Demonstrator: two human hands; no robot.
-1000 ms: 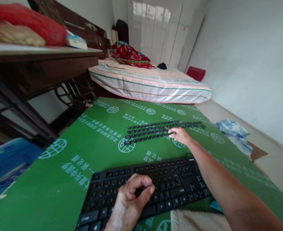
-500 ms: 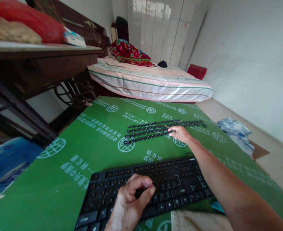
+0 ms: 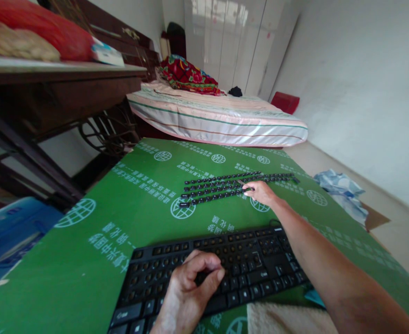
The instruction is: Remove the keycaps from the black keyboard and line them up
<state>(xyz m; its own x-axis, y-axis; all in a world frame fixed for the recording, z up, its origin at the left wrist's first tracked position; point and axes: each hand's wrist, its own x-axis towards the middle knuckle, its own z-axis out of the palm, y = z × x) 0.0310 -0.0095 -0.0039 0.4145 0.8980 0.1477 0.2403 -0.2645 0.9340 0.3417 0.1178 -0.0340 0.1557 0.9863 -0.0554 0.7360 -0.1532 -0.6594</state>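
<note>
A black keyboard lies on the green board, many of its upper key positions bare and its lower keys still capped. Over its middle rests my left hand, thumb and forefinger pinched together; whatever they may hold is hidden. Farther off, loose black keycaps are laid out in several long rows. My right hand reaches to these rows, closed on thin metal tweezers whose tips point left among the keycaps. Whether the tips grip a keycap is too small to tell.
The green printed board carries everything. A beige cloth lies at the near edge, by a teal scrap. Beyond stands a bed; at left, a sewing-machine table and a blue box.
Almost nothing differs. Both hands hold their places, the right with the tweezers at the keycap rows, the left pinched over the keyboard; the view has shifted very slightly.
</note>
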